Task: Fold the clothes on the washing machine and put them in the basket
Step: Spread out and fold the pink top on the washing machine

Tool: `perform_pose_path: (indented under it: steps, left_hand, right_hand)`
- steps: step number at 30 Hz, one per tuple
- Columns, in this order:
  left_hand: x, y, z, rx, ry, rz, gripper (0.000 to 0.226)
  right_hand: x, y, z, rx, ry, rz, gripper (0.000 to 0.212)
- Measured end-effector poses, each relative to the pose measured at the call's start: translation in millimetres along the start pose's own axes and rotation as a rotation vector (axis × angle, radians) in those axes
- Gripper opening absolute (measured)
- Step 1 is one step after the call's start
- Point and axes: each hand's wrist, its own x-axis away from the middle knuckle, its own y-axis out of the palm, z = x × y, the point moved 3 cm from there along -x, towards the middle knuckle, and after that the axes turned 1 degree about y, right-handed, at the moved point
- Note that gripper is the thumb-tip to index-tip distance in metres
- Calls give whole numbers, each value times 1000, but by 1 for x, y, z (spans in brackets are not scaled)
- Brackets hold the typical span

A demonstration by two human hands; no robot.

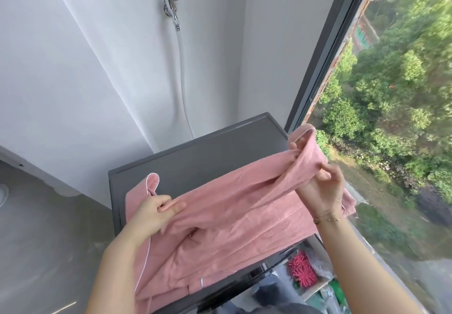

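Note:
A pink garment with white piping (pixel 227 218) lies spread over the dark grey top of the washing machine (pixel 195 157) and hangs over its front edge. My left hand (pixel 156 212) presses and pinches the garment near its left side. My right hand (pixel 320 186) grips a bunched part of the same garment and holds it lifted above the machine's right edge. No basket is clearly visible; a container with mixed items (pixel 313 279) sits low at the right, partly hidden by the cloth.
A chrome tap with a white hose (pixel 175 5) is fixed to the white wall behind the machine. A large window with a dark frame (pixel 327 51) runs along the right side. Grey floor (pixel 44 228) lies to the left of the machine.

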Motion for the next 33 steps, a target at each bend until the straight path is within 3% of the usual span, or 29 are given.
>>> perform_pose_path:
  steps: [3, 7, 9, 12, 16, 19, 23, 25, 27, 29, 31, 33]
  left_hand:
    - [-1, -6, -12, -41, -5, 73, 54]
    - [-5, 4, -34, -251, -198, -98, 44]
    - [-3, 12, -34, -445, -247, -171, 44]
    - [-4, 17, -17, -607, -197, -129, 45]
    - [-12, 26, -2, -304, -109, -126, 30]
    - [-14, 38, 9, -125, -48, -231, 18]
    - [-18, 27, -1, 97, -66, -233, 35]
    - [-20, 20, -8, 133, -99, -245, 36]
    - [-24, 23, -17, 68, -171, -287, 38]
    - [-30, 30, -24, -130, -234, -305, 31]
    - [-34, 36, -32, -295, -266, -238, 28]
    - [-32, 35, -31, -272, -260, -143, 25]
  right_hand:
    - [5, 2, -16, -20, -56, 89, 47]
    - [3, -42, -11, 223, -35, 620, 28]
    - [6, -60, -1, 298, -10, 772, 37]
    - [8, -66, 8, 472, 4, 802, 44]
    - [1, -65, 4, 713, 11, 845, 61]
    - [-6, -52, -5, 862, -62, 799, 35]
    - [-15, -29, -24, 555, -300, 576, 26]
    - [-21, -25, -31, 509, -292, 510, 21]
    - [-23, -35, -28, 609, -186, 583, 27]
    - [-21, -55, -22, 640, -75, 758, 33]
    - [-15, -72, -23, 690, -46, 905, 36]
    - [-16, -76, -28, 815, -49, 930, 36]
